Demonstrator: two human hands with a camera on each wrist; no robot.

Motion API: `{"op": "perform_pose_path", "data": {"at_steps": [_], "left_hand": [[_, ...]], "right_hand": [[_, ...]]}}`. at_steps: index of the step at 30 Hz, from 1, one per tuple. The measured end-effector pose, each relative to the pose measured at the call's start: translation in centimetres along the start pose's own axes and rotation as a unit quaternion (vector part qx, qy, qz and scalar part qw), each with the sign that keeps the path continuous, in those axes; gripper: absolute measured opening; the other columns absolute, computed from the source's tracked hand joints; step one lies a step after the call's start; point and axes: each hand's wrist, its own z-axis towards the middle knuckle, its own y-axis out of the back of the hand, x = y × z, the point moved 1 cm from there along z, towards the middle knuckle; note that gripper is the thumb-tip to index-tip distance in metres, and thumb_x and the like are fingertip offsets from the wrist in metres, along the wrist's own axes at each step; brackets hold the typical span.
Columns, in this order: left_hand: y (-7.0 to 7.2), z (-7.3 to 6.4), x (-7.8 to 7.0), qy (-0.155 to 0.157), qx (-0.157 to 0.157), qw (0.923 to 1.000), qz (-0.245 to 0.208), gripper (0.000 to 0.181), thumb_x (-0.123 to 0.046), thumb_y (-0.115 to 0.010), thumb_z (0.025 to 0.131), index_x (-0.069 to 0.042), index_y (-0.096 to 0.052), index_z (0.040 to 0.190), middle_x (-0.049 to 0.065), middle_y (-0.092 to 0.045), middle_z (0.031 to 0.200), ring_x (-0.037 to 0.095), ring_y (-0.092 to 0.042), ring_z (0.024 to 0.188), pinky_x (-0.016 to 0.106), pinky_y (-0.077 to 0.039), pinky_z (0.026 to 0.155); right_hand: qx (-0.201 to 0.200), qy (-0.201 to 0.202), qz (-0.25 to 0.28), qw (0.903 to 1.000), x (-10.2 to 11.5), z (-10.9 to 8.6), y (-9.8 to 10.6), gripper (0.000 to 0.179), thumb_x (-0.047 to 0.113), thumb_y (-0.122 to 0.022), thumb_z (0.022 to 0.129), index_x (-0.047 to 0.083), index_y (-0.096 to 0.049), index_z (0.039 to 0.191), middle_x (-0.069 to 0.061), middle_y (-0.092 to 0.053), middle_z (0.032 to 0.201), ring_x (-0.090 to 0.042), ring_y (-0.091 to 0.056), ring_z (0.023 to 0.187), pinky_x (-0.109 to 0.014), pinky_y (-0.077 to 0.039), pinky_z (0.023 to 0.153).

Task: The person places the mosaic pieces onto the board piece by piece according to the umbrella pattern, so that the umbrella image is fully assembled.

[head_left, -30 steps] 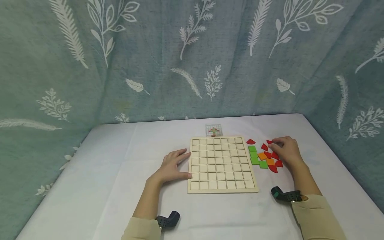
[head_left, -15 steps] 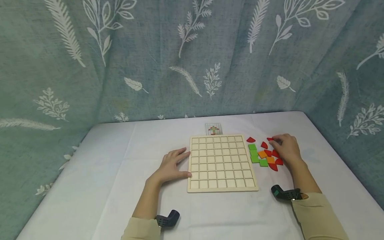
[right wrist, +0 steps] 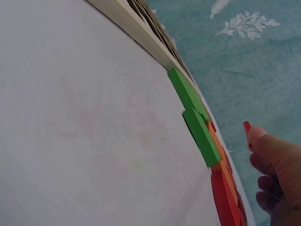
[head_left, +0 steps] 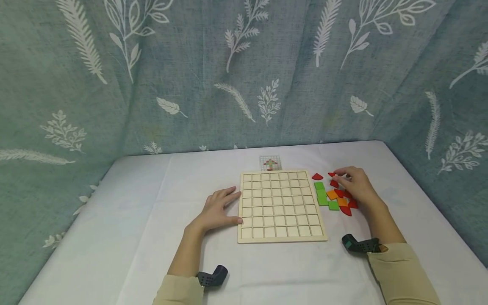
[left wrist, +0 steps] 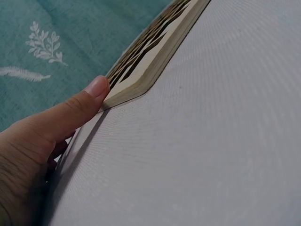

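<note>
A wooden grid board with bare square cells lies on the white table. My left hand rests against its left edge, fingers spread; in the left wrist view the thumb touches the board's rim near a corner. My right hand pinches a small red piece between thumb and fingertips, held above the other pieces. Below and beside that hand lie green squares, orange squares and several red rounded-edge pieces. Part of the red group is hidden by the right hand.
A small card with a gridded coloured pattern lies behind the board. One red piece sits apart near the board's upper right corner. A leaf-patterned cloth hangs behind the table.
My right hand has lifted the red piece at the back of the pile and carried it a little to the left. The left hand stays on the board's edge.
</note>
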Motion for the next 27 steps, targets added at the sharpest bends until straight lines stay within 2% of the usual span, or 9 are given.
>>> {"op": "perform_pose_path", "data": {"at_steps": [5, 8, 15, 22, 27], "left_hand": [[0.0, 0.1, -0.1, 0.003, -0.002, 1.0000, -0.004, 0.089, -0.060, -0.076, 0.065, -0.025, -0.046, 0.141, -0.002, -0.031, 0.153, 0.026, -0.022, 0.140, 0.052, -0.020, 0.110], [0.0, 0.1, -0.2, 0.003, -0.005, 1.0000, -0.008, 0.089, -0.060, -0.076, 0.064, -0.025, -0.047, 0.141, -0.001, -0.032, 0.152, 0.027, -0.023, 0.139, 0.053, -0.021, 0.109], [-0.1, 0.2, 0.2, 0.001, -0.004, 1.0000, -0.008, 0.089, -0.060, -0.076, 0.065, -0.026, -0.046, 0.141, -0.003, -0.031, 0.153, 0.025, -0.022, 0.140, 0.052, -0.019, 0.110], [-0.1, 0.1, 0.4, -0.004, -0.006, 0.9999, -0.013, 0.089, -0.059, -0.077, 0.065, -0.024, -0.047, 0.141, -0.001, -0.032, 0.152, 0.027, -0.022, 0.140, 0.053, -0.019, 0.110], [-0.3, 0.0, 0.3, -0.005, -0.008, 0.9999, -0.007, 0.088, -0.058, -0.077, 0.065, -0.025, -0.047, 0.140, -0.001, -0.032, 0.152, 0.027, -0.023, 0.140, 0.053, -0.019, 0.110]], "right_hand": [[0.034, 0.026, 0.000, 0.9991, 1.5, -0.1, 0.5, 0.042, 0.029, -0.059, 0.093, 0.000, -0.058, 0.123, -0.023, -0.050, 0.125, -0.037, -0.042, 0.111, -0.051, -0.046, 0.090], [0.050, 0.033, -0.001, 0.9982, 2.3, -0.3, 0.5, 0.041, 0.029, -0.061, 0.093, 0.001, -0.059, 0.123, -0.021, -0.051, 0.123, -0.034, -0.043, 0.108, -0.046, -0.047, 0.086], [0.054, 0.074, 0.003, 0.9958, 3.9, -0.3, 0.0, 0.038, 0.028, -0.061, 0.093, 0.002, -0.062, 0.119, -0.018, -0.057, 0.117, -0.028, -0.047, 0.098, -0.032, -0.046, 0.077], [0.061, 0.108, 0.035, 0.9917, 5.9, 0.5, -0.8, 0.030, 0.022, -0.063, 0.092, 0.002, -0.065, 0.114, -0.015, -0.060, 0.110, -0.027, -0.049, 0.095, -0.038, -0.044, 0.081], [0.070, 0.132, 0.046, 0.9877, 6.4, 0.9, -1.8, 0.029, 0.021, -0.061, 0.093, 0.002, -0.064, 0.115, -0.015, -0.060, 0.111, -0.027, -0.050, 0.095, -0.039, -0.044, 0.083]]}}
